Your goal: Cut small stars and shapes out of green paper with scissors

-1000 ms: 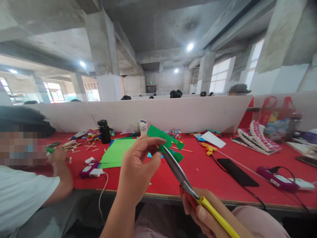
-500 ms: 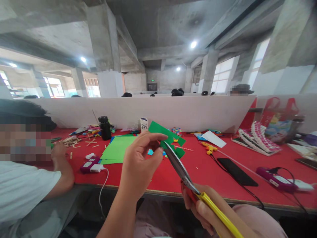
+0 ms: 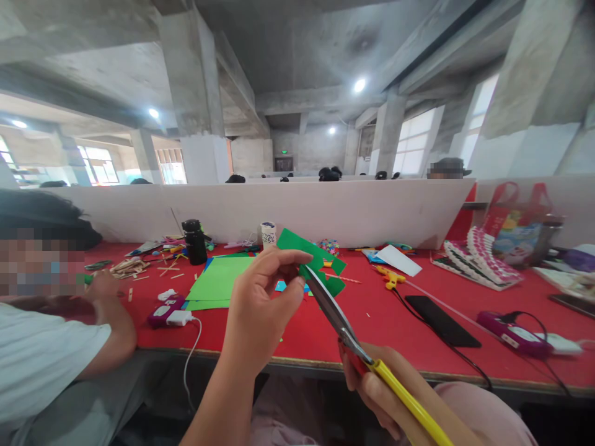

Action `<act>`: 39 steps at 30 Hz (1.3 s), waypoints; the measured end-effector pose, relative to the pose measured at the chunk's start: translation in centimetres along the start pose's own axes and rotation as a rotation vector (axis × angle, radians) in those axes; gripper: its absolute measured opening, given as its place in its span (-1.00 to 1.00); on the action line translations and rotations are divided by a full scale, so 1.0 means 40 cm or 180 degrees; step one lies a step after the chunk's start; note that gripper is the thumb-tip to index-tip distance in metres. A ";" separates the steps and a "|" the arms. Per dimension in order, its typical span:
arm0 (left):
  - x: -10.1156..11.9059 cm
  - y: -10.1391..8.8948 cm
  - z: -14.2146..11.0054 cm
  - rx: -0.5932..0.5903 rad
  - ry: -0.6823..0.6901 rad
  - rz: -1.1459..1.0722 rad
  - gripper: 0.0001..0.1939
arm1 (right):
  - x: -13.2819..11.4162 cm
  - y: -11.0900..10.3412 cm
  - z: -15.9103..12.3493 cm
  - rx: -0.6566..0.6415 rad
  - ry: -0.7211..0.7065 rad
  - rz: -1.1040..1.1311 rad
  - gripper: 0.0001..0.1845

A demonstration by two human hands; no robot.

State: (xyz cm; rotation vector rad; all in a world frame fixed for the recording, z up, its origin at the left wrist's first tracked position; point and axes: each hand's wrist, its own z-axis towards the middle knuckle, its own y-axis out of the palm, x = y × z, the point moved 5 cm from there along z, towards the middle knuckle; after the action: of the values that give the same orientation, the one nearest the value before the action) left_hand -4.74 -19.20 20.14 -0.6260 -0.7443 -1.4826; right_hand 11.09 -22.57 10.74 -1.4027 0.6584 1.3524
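My left hand (image 3: pixel 267 303) pinches a piece of dark green paper (image 3: pixel 297 244) between thumb and fingers, held up above the table. Notches show along the paper's right edge. In my right hand (image 3: pixel 383 384) is a pair of scissors (image 3: pixel 332 310) with yellow handles, gripped at the lower right. The blades point up and left, with their tips at the green paper close to my left fingertips. Whether the blades have paper between them is hard to make out. Behind my left hand, light green paper sheets (image 3: pixel 218 282) lie stacked on the red table (image 3: pixel 325 337).
A black bottle (image 3: pixel 194 241) and a white cup (image 3: pixel 268 234) stand near the white partition (image 3: pixel 297 207). A yellow glue gun (image 3: pixel 390 277), a black phone-like slab (image 3: pixel 441 320) and purple power strips (image 3: pixel 514 334) lie around. At the left sits another person (image 3: pixel 51 347).
The whole view has shifted slightly. My hands, the green paper and the scissors keep nearly the same position to each other; the blades look slightly closer together.
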 end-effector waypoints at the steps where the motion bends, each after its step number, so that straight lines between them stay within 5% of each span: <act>1: 0.001 0.000 0.000 0.0000 0.0007 0.0009 -0.74 | 0.000 0.002 -0.001 -0.0012 0.0017 0.0005 -0.37; 8: 0.002 -0.003 -0.003 0.0040 0.0053 0.0038 -0.75 | -0.023 0.003 -0.019 0.0477 -0.0162 -0.0174 -0.40; 39: -0.002 -0.002 -0.016 0.0111 -0.0105 -0.0146 -0.68 | 0.018 -0.013 -0.019 0.0644 -0.0059 0.0110 -0.40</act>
State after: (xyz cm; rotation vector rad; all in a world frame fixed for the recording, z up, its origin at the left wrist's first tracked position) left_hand -4.79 -19.66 19.67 -0.6117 -0.8134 -1.5013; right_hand 12.01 -22.91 10.08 -1.2205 0.7876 1.2860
